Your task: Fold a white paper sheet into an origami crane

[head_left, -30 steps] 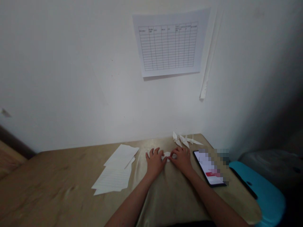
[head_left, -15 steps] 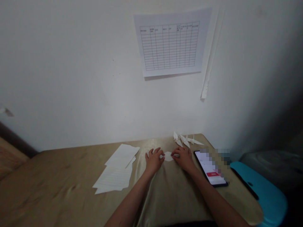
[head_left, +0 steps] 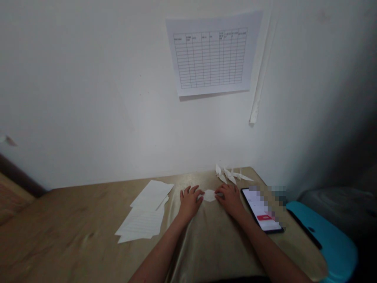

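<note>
A small white piece of folded paper [head_left: 209,195] lies between my two hands on the cloth-covered table. My left hand [head_left: 190,200] has its thumb and index finger at the left end of the paper, while its other fingers spread over the cloth. From the opposite side, my right hand [head_left: 231,197] pinches the right end. Parts of both ends are hidden by the fingertips. Just beyond my right hand, several folded paper cranes [head_left: 226,175] lie in a group near the wall.
Loose white paper sheets [head_left: 143,214] overlap to the left of my left arm. A phone [head_left: 262,210] with a lit screen lies right of my right hand. Beyond the table's right edge is a turquoise object [head_left: 326,239]. A printed table sheet [head_left: 214,55] hangs on the wall.
My fingers have shifted slightly outward along the folded paper's ends, so a little more of it shows. The paper itself stays in nearly the same place.
</note>
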The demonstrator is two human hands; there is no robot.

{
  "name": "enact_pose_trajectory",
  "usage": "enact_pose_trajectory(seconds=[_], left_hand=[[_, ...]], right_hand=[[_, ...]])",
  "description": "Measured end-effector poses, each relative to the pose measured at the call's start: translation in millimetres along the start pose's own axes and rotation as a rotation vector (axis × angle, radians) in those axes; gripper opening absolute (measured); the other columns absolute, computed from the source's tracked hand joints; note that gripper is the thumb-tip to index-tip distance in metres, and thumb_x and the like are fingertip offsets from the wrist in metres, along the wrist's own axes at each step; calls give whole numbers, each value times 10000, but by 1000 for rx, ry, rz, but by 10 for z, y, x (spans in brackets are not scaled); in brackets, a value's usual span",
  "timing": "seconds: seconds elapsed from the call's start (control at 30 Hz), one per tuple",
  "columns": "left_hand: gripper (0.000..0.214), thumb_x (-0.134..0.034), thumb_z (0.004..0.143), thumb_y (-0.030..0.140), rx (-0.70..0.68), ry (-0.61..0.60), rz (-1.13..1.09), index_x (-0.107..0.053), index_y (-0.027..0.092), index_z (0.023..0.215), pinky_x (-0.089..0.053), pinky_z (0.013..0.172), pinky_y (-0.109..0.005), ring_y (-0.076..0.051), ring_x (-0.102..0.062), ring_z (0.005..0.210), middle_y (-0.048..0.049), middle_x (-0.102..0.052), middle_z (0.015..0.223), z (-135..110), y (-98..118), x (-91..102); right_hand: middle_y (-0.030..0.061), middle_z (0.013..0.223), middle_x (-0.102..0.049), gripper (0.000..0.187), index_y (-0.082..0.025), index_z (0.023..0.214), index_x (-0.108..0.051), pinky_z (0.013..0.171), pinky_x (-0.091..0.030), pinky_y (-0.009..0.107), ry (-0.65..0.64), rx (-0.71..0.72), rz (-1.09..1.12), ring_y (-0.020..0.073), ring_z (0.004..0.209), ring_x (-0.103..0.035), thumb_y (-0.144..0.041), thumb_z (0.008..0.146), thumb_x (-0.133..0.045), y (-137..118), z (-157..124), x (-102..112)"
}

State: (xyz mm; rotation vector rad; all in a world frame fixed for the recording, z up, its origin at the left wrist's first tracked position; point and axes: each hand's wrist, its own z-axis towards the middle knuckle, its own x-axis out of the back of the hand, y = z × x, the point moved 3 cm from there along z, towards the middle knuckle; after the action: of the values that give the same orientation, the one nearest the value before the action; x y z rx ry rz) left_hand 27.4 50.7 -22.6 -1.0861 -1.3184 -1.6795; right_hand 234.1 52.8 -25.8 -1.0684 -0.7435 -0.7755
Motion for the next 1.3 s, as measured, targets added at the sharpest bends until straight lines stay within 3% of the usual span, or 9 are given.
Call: enact_pose_trajectory(seconds=[0.2,0.33,0.63,0.8,0.93,1.13,1.3], left_hand=[[429,-652,916,295,-44,62,4,-643,379,1336,-232,1207,-628,-343,-329,1471,-42,-476,1561,-14,65,41],[369,-644,930,323,-90,76,36,-687,439,1277,-191,1206,-665,-364,-303,1484,-31,-429,1589,-54,150,49],[402,-561,963,508,-32,48,151,-631,452,1355,-142,1179,-743,-410,-277,1506,-73,-400,1623,-67,121,-8],[568,-445,968,638,3,12,184,-520,392,1475,-138,1181,-747,-401,-267,1519,-105,-383,1634,-57,115,-49],[705,-444,928,707,2,-38,180,-469,327,1521,-111,1197,-733,-392,-233,1538,-129,-333,1658,-53,127,-59],[711,-633,839,586,-15,-138,123,-460,412,1507,-49,1178,-765,-390,-166,1562,-87,-253,1694,-34,126,-11],[665,-654,820,422,-118,-213,78,-485,498,1459,-3,1169,-771,-375,-158,1567,-25,-235,1702,-47,148,46]], right_hand=[[61,1040,-728,163,-264,931,-740,1165,-94,682,103,-49,-118,301,1162,-575,-315,929,-585,-86,-93,51],[71,1042,-729,162,-250,953,-735,1157,-92,703,122,-82,-133,316,1164,-570,-330,928,-597,-132,-124,38],[82,1080,-753,175,-253,994,-769,1171,-41,709,-7,-111,124,308,1215,-581,-282,882,-638,-128,-94,27],[69,1100,-753,241,-283,1076,-765,1202,-72,660,-127,-48,256,284,1283,-560,-287,888,-614,-148,-89,-31],[64,1201,-719,322,-292,1157,-728,1201,-98,658,-114,-27,246,273,1320,-531,-223,893,-557,-105,-78,-65],[84,1255,-696,339,-250,1135,-725,1170,-264,541,45,1,108,287,1311,-494,-165,871,-529,117,-20,-11],[21,1417,-620,523,-309,1235,-695,1190,-231,563,-24,102,64,275,1395,-421,-84,798,-516,64,-49,17]])
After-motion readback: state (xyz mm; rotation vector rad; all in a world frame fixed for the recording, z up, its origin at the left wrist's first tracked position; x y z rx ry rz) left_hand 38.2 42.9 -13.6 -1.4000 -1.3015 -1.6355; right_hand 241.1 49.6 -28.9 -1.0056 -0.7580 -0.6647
